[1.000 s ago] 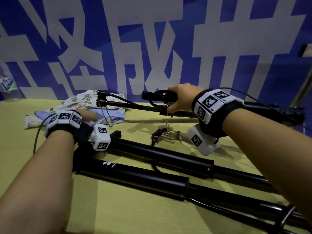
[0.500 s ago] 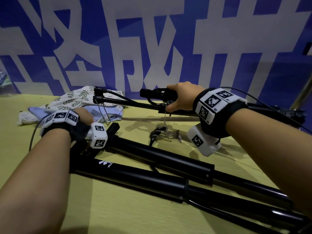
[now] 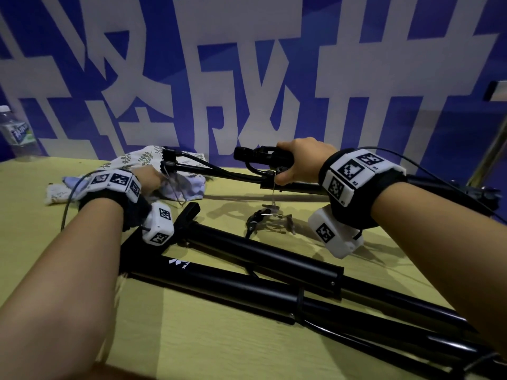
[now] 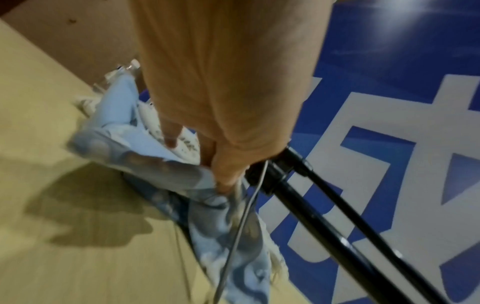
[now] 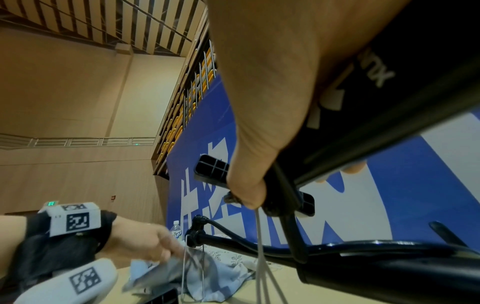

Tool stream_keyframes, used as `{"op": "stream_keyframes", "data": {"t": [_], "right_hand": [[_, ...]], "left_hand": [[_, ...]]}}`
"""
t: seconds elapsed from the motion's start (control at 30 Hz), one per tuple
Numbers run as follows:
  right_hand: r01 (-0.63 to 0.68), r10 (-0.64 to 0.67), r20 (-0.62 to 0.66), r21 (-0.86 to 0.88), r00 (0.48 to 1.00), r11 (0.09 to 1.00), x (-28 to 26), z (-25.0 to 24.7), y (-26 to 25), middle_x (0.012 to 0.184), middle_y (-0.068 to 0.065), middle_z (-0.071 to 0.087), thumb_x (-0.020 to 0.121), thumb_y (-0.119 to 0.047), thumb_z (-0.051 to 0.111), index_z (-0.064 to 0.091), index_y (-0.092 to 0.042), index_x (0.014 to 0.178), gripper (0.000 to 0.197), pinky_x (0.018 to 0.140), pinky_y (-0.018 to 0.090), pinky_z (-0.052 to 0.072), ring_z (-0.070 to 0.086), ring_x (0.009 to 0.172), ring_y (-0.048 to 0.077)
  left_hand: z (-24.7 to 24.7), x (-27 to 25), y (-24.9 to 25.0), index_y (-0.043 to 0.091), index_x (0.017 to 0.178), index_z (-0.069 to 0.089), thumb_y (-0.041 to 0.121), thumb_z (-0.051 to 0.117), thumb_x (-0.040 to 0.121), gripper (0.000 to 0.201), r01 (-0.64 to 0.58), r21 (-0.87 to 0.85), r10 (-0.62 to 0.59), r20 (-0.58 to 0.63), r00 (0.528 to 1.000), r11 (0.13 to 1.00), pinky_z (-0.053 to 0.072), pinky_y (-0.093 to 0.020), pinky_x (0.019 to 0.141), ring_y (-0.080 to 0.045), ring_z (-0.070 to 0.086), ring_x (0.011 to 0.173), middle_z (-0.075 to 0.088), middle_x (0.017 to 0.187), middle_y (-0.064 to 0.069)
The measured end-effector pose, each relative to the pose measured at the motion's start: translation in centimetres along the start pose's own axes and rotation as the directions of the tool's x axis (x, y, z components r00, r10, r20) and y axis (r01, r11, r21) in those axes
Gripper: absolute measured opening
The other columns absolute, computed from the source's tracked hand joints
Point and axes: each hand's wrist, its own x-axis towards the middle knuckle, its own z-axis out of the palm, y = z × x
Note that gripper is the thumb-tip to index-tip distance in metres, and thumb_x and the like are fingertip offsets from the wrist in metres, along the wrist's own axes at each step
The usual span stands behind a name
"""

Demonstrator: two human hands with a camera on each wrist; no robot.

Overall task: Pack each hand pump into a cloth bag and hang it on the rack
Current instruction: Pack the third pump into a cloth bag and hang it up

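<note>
My right hand [image 3: 299,160] grips a black hand pump [image 3: 219,174] by its handle end [image 5: 215,170] and holds it level above the yellow table [image 3: 219,346]. The pump's far end [image 3: 167,163] hangs over the cloth bags. A leaf-print bag [image 3: 131,163] and a pale blue bag [image 4: 145,156] lie crumpled at the back left. My left hand [image 4: 202,164] pinches the edge of the pale blue cloth beside that far end. Two more black pumps [image 3: 263,256] [image 3: 233,286] lie side by side on the table in front of me.
A thin wire hangs from the held pump down to a small metal part [image 3: 270,215] on the table. A water bottle [image 3: 16,130] stands at the far left. A blue banner wall [image 3: 247,78] closes off the back of the table.
My left hand has edged a little further onto the cloth, and the cloth has shifted under it. My right hand still holds the pump raised in about the same place.
</note>
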Motion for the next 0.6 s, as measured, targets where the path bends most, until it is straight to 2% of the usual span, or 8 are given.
{"op": "stream_keyframes", "data": {"t": [0.07,0.13,0.2,0.3,0.33,0.43,0.53,0.6], "right_hand": [[0.006,-0.006,-0.011,-0.003,1.0,1.0,-0.2,-0.3,-0.2,0.1,-0.001,0.063,0.078,-0.039,0.07,0.053,-0.024,0.119,0.046,0.079,0.037,0.054,0.061,0.089,0.019],[0.012,-0.012,-0.017,-0.01,1.0,1.0,-0.4,-0.6,-0.3,0.101,-0.001,0.063,0.079,-0.039,0.07,0.053,-0.024,0.119,0.046,0.079,0.037,0.054,0.061,0.089,0.02],[0.012,-0.012,-0.023,-0.011,1.0,1.0,-0.7,-1.0,-0.3,0.099,-0.001,0.063,0.079,-0.038,0.07,0.053,-0.024,0.12,0.046,0.074,0.034,0.053,0.06,0.086,0.019],[0.012,-0.013,-0.03,-0.011,0.999,1.0,-1.2,-1.7,-0.4,0.096,-0.003,0.06,0.08,-0.037,0.069,0.051,-0.023,0.121,0.047,0.069,0.031,0.049,0.059,0.084,0.018],[0.013,-0.013,-0.035,-0.014,0.999,1.0,-1.4,-2.1,-0.4,0.097,-0.003,0.06,0.08,-0.038,0.069,0.051,-0.023,0.122,0.048,0.07,0.032,0.05,0.059,0.086,0.018],[0.018,-0.02,-0.069,-0.019,0.997,1.0,-2.2,-3.1,-0.3,0.1,-0.001,0.063,0.079,-0.038,0.07,0.052,-0.023,0.122,0.049,0.073,0.033,0.052,0.06,0.088,0.019],[0.018,-0.019,-0.101,-0.008,0.995,1.0,-3.4,-4.3,-0.1,0.097,-0.002,0.063,0.078,-0.038,0.07,0.053,-0.024,0.12,0.048,0.068,0.031,0.05,0.059,0.085,0.018],[0.011,-0.011,-0.105,-0.002,0.994,1.0,-4.1,-5.0,0.2,0.096,-0.003,0.063,0.078,-0.038,0.07,0.052,-0.024,0.12,0.047,0.065,0.03,0.047,0.059,0.083,0.017]], "left_hand": [[-2.2,-0.4,0.5,-0.004,0.117,0.06,0.002,0.042,0.095,0.03,-0.035,-0.042,0.028,-0.15,0.988,0.999,0.041,-0.04,0.095,-0.037,0.054,0.112,0.058,0.121,-0.024],[-4.4,-0.7,0.6,-0.006,0.119,0.058,0.001,0.043,0.095,0.029,-0.062,-0.183,0.008,-0.283,0.959,0.981,0.039,-0.04,0.092,-0.04,0.052,0.114,0.056,0.124,-0.027],[-6.3,-1.0,0.7,-0.006,0.122,0.055,-0.004,0.042,0.093,0.033,-0.132,-0.277,0.01,-0.402,0.916,0.952,0.037,-0.039,0.086,-0.042,0.05,0.115,0.052,0.126,-0.03],[-8.3,-1.3,1.1,0.003,0.122,0.056,-0.004,0.039,0.091,0.037,-0.257,-0.357,0.009,-0.57,0.822,0.898,0.039,-0.04,0.092,-0.04,0.051,0.113,0.055,0.124,-0.026],[-9.1,-1.5,1.4,0.002,0.121,0.056,-0.004,0.038,0.09,0.036,-0.297,-0.376,0.009,-0.607,0.795,0.878,0.039,-0.039,0.094,-0.039,0.052,0.113,0.056,0.123,-0.025],[-11.1,-2.3,2.4,-0.002,0.115,0.057,-0.003,0.04,0.09,0.031,-0.342,-0.361,0.033,-0.644,0.764,0.868,0.04,-0.04,0.093,-0.039,0.053,0.11,0.057,0.118,-0.026],[-12.5,-3.8,4.0,-0.007,0.113,0.055,-0.005,0.036,0.09,0.03,-0.396,-0.292,0.089,-0.699,0.71,0.87,0.039,-0.04,0.092,-0.04,0.051,0.11,0.055,0.118,-0.028],[-13.2,-4.9,5.2,-0.007,0.109,0.056,-0.004,0.037,0.089,0.027,-0.43,-0.256,0.126,-0.719,0.683,0.866,0.039,-0.037,0.085,-0.039,0.052,0.106,0.056,0.113,-0.027]]}}
